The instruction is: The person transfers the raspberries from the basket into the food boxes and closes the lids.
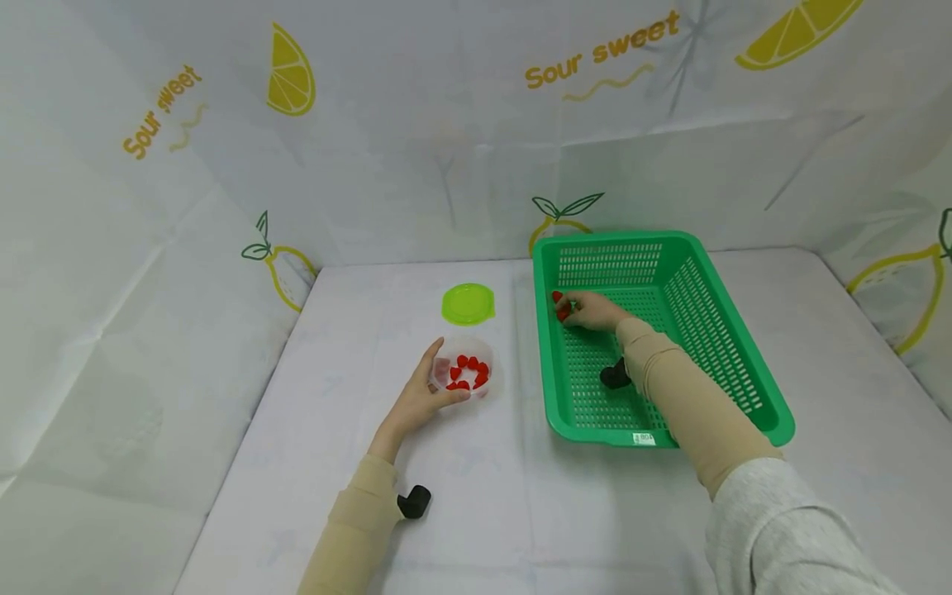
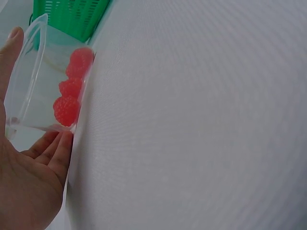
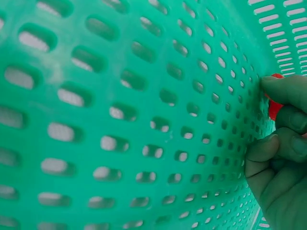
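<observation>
A round clear plastic tub [image 1: 482, 347] stands on the white table with several raspberries [image 2: 67, 110] on its bottom. My left hand [image 1: 418, 401] holds the tub from its left side, thumb and fingers spread around the wall. Inside the green basket [image 1: 550, 388], near its left wall, my right hand [image 1: 595, 311] has its fingers curled at a raspberry [image 1: 563, 314] and pinches it. Another raspberry [image 1: 557, 296] lies just beyond the fingertips. In the right wrist view the fingers partly hide the red fruit [image 3: 275, 109].
A yellow-green round lid [image 1: 468, 304] lies flat on the table behind the tub. The slotted basket fills the right part of the table, its walls rising around my right hand. A white printed sheet [image 1: 409, 190] hangs along the back and sides.
</observation>
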`<state>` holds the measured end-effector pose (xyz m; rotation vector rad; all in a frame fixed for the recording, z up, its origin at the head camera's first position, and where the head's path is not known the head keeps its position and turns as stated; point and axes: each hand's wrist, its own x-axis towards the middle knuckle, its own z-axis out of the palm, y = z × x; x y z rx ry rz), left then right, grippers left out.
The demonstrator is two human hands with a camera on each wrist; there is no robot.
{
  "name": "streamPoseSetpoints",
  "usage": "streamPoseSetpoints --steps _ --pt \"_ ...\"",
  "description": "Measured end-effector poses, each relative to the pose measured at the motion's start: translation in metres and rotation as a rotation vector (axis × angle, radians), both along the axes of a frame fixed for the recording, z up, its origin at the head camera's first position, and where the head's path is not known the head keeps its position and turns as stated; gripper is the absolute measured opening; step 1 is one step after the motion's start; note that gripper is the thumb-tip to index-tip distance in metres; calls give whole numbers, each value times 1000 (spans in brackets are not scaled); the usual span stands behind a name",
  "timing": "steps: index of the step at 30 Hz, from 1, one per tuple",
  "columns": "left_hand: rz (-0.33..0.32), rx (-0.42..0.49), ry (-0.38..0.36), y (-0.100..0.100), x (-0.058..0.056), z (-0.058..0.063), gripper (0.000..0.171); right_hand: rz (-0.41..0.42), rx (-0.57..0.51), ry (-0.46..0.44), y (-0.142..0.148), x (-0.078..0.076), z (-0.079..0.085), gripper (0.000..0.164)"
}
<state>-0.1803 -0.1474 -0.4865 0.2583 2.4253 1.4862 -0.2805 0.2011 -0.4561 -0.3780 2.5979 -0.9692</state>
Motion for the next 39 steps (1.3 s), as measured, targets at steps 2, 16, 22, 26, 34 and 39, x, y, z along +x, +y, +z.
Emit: streamPoseSetpoints --steps 2,16,22,26,34,39 --pt "2 -1 -4 0 0 0 97 5 9 -2 0 1 1 36" --pt "2 -1 -5 1 1 0 97 22 -9 -38 5 7 17 35" --pt "-2 -4 5 1 2 2 98 30 -52 -43 10 13 29 34" --pt "-4 5 17 0 2 2 98 32 -91 -49 13 17 36 34" --pt "-5 9 20 0 2 2 99 38 -118 -15 10 23 53 36" --pt "0 8 17 0 1 1 99 47 -142 4 2 29 63 34"
